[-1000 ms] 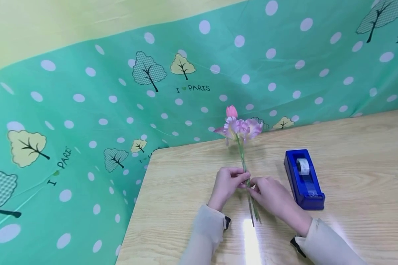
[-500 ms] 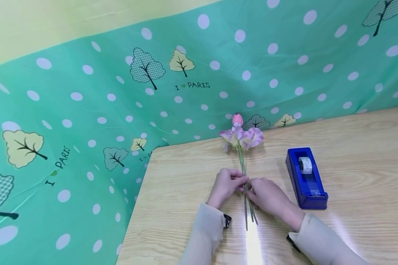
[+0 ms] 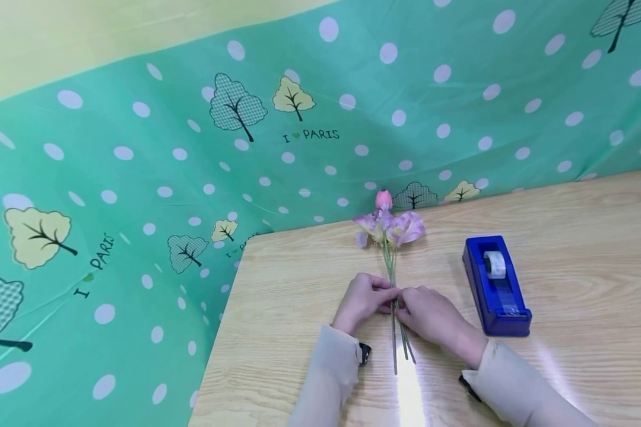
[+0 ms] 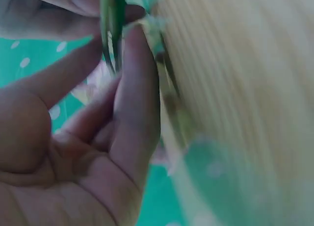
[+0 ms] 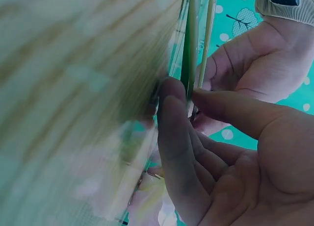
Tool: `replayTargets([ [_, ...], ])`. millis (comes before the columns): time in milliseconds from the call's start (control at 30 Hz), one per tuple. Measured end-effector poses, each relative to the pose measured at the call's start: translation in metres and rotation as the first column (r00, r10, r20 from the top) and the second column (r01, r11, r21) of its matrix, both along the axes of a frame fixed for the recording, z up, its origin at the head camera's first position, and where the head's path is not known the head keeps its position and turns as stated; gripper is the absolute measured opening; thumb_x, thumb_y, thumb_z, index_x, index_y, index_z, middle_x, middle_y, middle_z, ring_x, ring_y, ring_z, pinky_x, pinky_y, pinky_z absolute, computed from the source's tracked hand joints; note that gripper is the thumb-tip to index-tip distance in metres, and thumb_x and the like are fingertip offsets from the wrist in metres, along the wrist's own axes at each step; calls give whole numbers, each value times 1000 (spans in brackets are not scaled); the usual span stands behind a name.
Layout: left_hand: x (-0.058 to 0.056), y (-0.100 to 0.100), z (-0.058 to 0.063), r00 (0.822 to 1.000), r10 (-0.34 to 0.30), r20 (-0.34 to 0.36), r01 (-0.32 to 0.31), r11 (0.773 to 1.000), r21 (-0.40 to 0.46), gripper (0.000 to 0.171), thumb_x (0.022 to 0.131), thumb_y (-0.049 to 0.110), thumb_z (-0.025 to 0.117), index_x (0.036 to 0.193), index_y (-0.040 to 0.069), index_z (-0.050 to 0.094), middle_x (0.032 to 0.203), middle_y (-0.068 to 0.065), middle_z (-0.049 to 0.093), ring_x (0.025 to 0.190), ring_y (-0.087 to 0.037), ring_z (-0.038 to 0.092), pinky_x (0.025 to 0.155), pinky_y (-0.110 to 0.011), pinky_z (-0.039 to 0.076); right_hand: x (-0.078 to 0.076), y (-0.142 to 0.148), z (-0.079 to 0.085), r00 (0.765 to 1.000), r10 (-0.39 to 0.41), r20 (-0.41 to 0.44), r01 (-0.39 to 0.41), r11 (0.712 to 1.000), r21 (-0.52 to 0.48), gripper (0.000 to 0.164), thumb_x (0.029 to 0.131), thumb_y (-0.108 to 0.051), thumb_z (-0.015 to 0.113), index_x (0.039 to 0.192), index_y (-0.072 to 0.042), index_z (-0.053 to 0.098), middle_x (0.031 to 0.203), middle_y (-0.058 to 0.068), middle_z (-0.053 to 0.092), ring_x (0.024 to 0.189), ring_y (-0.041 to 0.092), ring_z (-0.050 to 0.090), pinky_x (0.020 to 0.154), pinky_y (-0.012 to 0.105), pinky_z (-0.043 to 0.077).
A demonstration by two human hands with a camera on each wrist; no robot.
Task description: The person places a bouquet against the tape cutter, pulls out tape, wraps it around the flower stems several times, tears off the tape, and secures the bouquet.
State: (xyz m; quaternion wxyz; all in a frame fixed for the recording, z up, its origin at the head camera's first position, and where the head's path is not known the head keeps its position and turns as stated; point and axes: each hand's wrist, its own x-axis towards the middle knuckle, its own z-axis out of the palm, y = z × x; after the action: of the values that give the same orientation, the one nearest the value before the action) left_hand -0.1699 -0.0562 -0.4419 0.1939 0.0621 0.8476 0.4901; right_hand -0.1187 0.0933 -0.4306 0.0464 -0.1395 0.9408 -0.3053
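A small bunch of artificial flowers lies over the table between both hands. It has a pink tulip (image 3: 383, 199) at the top and frilly purple-pink blooms (image 3: 406, 228) below it. My left hand (image 3: 362, 301) pinches the thin green stems (image 3: 390, 260) about midway along. My right hand (image 3: 432, 313) pinches the same stems from the other side, its fingertips right against the left ones. The loose stem ends point toward my body. In the left wrist view the green stems (image 4: 114, 25) pass between thumb and fingers. Close to the tabletop, the right fingertips (image 5: 171, 96) meet at the stems.
A blue tape dispenser (image 3: 494, 296) with a roll of clear tape (image 3: 495, 265) stands right of the right hand. Behind the wooden table (image 3: 278, 279) hangs a green dotted cloth (image 3: 192, 136) with printed trees, which also covers the left side.
The flower heads have come down and slightly right, closer to the tabletop. The stems now point more straight toward my body. Both hands keep their pinch at nearly the same place.
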Motion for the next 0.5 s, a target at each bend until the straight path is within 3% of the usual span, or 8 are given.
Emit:
replayTargets([
  [100,4,0,4,994,-19,-110,2,988,-157,19,92,24,72,88,7,79,76,1,73,62,-4,61,59,-20,51,0,0,-1,1000,-7,2,7,1000,12,25,90,-11,66,69,-14,53,56,-4,42,50,12,42,47,28,33],
  [233,10,2,12,968,-42,-248,-47,939,-342,21,92,33,71,85,15,79,74,9,72,60,-2,54,57,-21,44,2,1,1,1000,-19,-21,20,1000,21,13,90,-15,68,80,-12,61,59,-5,47,52,11,44,48,29,35],
  [333,15,4,19,942,-37,-333,-103,914,-392,19,92,33,70,89,16,79,76,8,73,59,-2,56,57,-22,45,5,5,6,998,-12,-69,13,1000,15,11,90,-16,70,94,-7,66,67,-5,56,57,9,50,51,28,41],
  [500,27,2,31,883,-55,-466,-151,908,-392,21,95,31,68,99,13,78,83,4,74,63,-3,61,59,-21,48,19,16,18,975,10,-224,-9,1000,9,38,88,-16,74,119,2,61,100,8,67,88,21,65,72,37,57],
])
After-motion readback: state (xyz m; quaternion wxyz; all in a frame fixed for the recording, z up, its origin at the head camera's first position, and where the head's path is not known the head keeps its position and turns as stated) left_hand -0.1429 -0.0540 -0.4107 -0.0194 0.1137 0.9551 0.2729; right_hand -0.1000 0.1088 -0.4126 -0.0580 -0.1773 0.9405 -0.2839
